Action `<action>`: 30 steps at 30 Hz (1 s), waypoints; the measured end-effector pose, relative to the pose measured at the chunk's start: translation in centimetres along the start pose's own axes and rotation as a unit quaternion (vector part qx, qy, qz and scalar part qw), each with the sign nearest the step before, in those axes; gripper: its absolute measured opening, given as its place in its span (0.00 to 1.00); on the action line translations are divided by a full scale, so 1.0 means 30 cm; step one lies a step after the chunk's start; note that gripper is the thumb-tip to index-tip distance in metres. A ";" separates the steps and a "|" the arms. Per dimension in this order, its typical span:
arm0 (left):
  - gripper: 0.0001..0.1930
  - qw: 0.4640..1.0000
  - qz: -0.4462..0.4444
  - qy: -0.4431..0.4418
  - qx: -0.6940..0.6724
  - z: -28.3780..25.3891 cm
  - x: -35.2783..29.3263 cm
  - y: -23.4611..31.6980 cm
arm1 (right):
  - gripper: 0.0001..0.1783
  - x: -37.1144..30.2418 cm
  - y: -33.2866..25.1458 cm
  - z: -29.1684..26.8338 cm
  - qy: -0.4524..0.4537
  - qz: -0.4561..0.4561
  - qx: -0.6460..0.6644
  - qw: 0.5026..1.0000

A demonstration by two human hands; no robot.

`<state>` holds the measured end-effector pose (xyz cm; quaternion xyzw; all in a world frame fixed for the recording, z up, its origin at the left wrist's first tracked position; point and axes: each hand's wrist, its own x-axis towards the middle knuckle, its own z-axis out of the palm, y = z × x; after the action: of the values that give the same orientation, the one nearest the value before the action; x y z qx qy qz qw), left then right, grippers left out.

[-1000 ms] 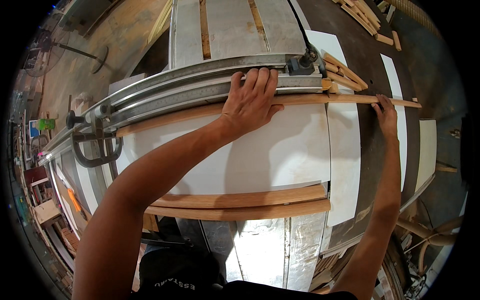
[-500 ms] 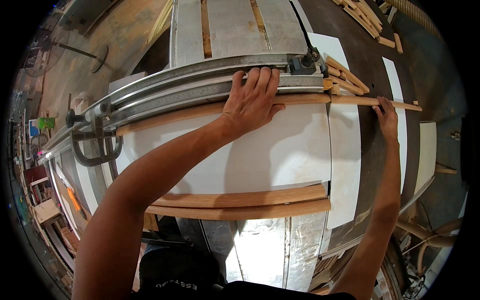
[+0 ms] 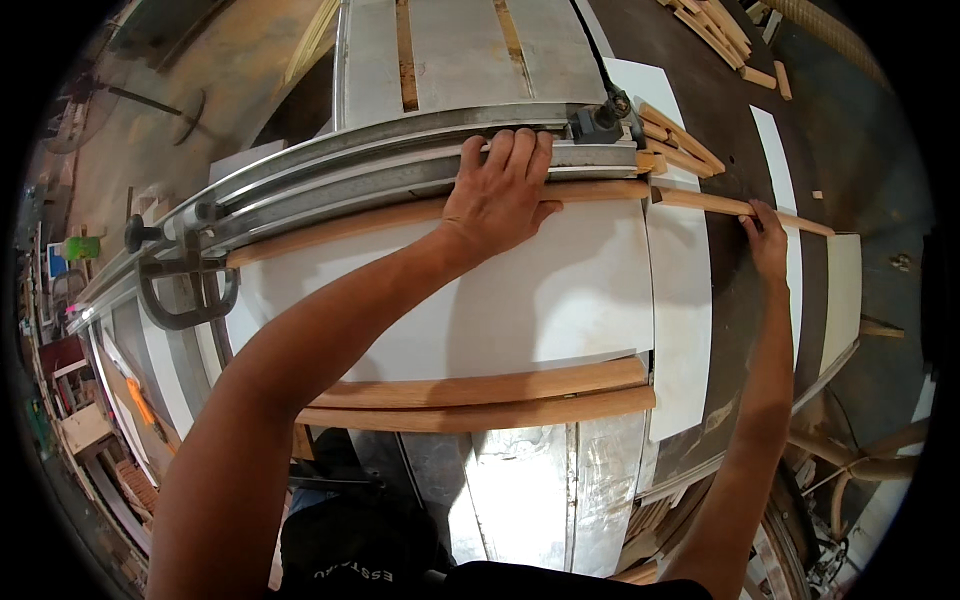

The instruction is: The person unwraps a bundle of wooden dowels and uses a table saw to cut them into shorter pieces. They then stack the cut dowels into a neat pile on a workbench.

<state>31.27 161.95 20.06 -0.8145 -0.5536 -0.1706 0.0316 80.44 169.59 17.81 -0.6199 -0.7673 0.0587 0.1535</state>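
My left hand (image 3: 500,185) reaches over the metal fence (image 3: 380,165), its fingers curled on the rail. Its thumb and palm press a long wooden strip (image 3: 350,224) against the fence's near side. At the right, my right hand (image 3: 768,238) pinches a shorter wooden strip (image 3: 700,200) between thumb and fingers. This piece slants slightly toward me at its right end, and a narrow gap parts it from the long strip. Two more wooden strips (image 3: 480,400) lie side by side nearer my body, on the front of the white board (image 3: 430,310).
A black stop block (image 3: 597,122) sits at the fence's right end, with short wooden offcuts (image 3: 685,145) beside it. More wood pieces (image 3: 715,30) lie at the far right of the dark table. A grey looped handle (image 3: 185,290) stands at the fence's left end.
My right hand has swung the short strip's right end toward me, away from a small wood block. A gap has opened between both strips. My left hand keeps its hold.
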 end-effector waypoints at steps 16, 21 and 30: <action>0.41 1.000 0.014 0.008 0.014 -0.036 -0.010 0.025 | 0.25 -0.148 0.012 -0.071 -0.037 0.051 -0.016 0.998; 0.41 1.000 0.017 -0.001 0.012 -0.062 -0.013 0.042 | 0.25 -0.227 -0.011 -0.120 -0.060 0.062 -0.005 0.996; 0.34 0.982 0.069 -0.109 -0.140 -0.122 -0.331 -0.059 | 0.24 -0.432 -0.307 -0.270 -0.001 0.001 -0.009 1.000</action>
<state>25.51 152.91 20.15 -0.8607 -0.4669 -0.1545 -0.1319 76.72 154.14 25.94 -0.6222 -0.7671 0.0526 0.1471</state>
